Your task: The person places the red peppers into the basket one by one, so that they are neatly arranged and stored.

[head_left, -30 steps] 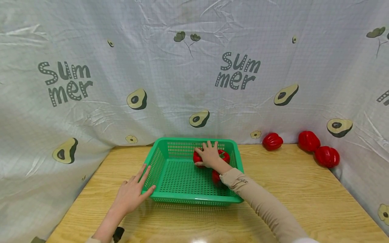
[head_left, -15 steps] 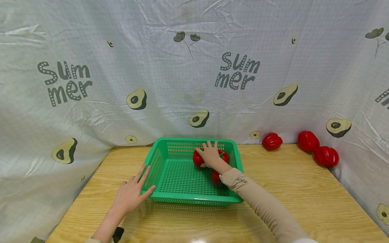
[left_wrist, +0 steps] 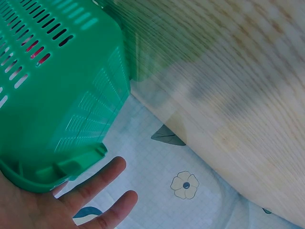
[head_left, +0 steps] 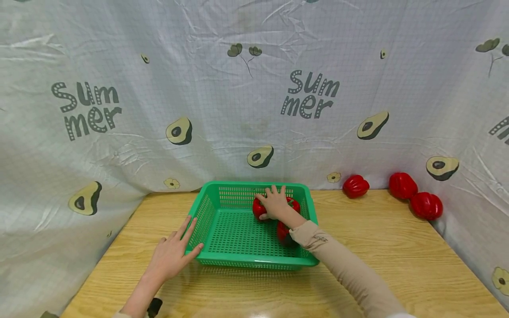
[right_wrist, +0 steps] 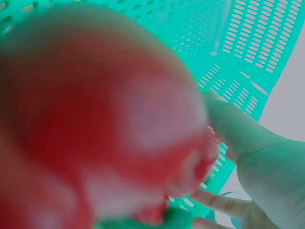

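A green plastic basket (head_left: 254, 259) sits on the table with several red bell peppers in its right part. My right hand (head_left: 275, 205) reaches inside and grips a red bell pepper (head_left: 259, 209) near the back wall, thumb and fingers around it. Behind that hand a second bell pepper (head_left: 294, 205) is partly hidden; a third bell pepper (head_left: 284, 233) lies nearer the front, partly under the wrist. In the right wrist view a blurred pepper (right_wrist: 109, 109) fills the foreground. My left hand (head_left: 169, 256) touches the basket's left rim, fingers spread and straight.
To the right of the basket, three more red peppers lie by the back curtain: one pepper (head_left: 355, 186) alone, and a pepper (head_left: 403, 185) beside another pepper (head_left: 426, 206). A printed curtain (head_left: 222, 110) encloses the wooden table (head_left: 377, 234) at the back and sides.
My right thumb has shifted slightly around the pepper, which stays in nearly the same spot. The left hand and basket have not visibly moved.
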Available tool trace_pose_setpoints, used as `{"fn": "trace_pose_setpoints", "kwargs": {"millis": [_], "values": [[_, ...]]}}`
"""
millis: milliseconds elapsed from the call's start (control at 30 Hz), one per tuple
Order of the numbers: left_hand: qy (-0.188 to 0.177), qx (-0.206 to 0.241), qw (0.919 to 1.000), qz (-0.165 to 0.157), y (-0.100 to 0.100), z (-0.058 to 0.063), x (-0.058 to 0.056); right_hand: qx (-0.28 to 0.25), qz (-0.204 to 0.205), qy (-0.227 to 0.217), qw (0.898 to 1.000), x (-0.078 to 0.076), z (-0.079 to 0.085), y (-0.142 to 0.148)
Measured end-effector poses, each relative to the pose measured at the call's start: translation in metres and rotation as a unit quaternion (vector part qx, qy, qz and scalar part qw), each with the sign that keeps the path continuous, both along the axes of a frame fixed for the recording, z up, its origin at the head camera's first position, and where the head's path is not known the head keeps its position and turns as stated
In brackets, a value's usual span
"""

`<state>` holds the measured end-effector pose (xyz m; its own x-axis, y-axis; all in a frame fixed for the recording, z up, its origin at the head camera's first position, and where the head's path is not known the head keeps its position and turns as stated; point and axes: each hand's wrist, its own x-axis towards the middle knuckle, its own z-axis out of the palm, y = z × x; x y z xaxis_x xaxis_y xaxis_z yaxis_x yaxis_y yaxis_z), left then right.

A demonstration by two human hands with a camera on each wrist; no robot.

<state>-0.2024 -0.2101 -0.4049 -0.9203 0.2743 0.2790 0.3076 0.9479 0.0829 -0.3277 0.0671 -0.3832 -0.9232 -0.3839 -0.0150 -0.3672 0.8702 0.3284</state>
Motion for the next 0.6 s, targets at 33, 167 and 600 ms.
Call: {"fn": "trace_pose_setpoints", "kwargs": {"millis": [33, 167, 600], "values": [[0.000, -0.001, 1.0000, 0.000, 0.000, 0.000, 0.000, -0.007, 0.004, -0.002, 1.000, 0.001, 0.002, 0.001], [0.001, 0.002, 1.0000, -0.001, 0.001, 0.000, 0.000, -0.043, 0.022, -0.002, 0.999, 0.006, 0.012, 0.008], [-0.003, 0.003, 1.0000, -0.001, 0.000, -0.002, -0.002, -0.114, 0.092, 0.043, 0.988, 0.024, 0.033, 0.039]]}}
